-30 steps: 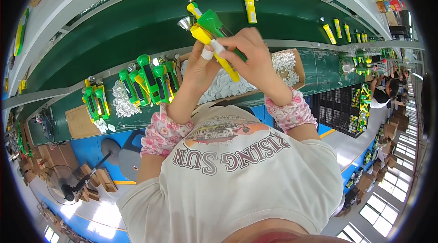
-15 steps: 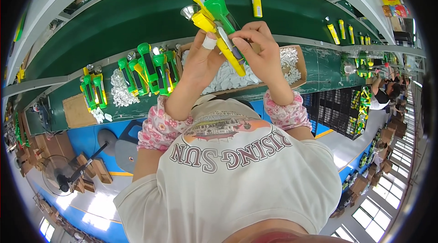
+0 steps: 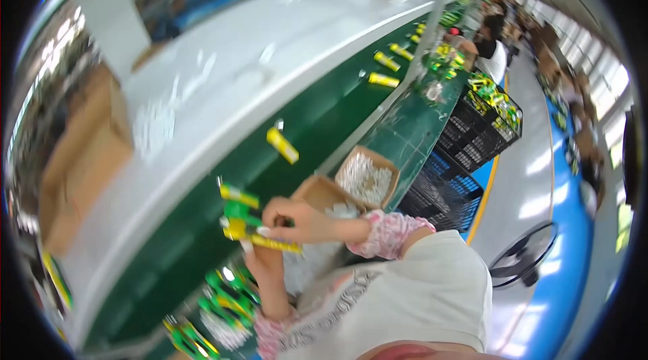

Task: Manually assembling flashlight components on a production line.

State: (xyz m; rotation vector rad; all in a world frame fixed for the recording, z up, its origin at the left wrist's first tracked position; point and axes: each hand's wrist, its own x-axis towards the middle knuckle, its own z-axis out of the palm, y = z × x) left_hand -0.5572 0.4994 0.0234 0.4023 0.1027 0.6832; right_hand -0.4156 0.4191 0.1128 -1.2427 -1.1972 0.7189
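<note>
- Yellow-and-green torch [image 3: 234, 229] observed at the left hand [image 3: 264, 271], raised beside the near edge of the green belt [image 3: 324, 123]; contact with the belt cannot be told.
- Torch appears to be gripped low by the left hand, fingers mostly hidden behind it.
- Right hand [image 3: 300, 221] is seen with thumb and forefinger curled toward each other at the torch's side; whether anything is pinched cannot be told (motion blur).
- Handling, as judged: light, stiff, hollow plastic; smooth faces probably slippery to dry fingers; joints likely to be cracked if forced.
- Best hold, as judged: around the slim yellow length, with the wider green part left uncovered.
- Writing: dark lettering [image 3: 337, 313] is noted on the white shirt [image 3: 432, 292], slanted and smeared; no label can be made out on the torch.
</note>
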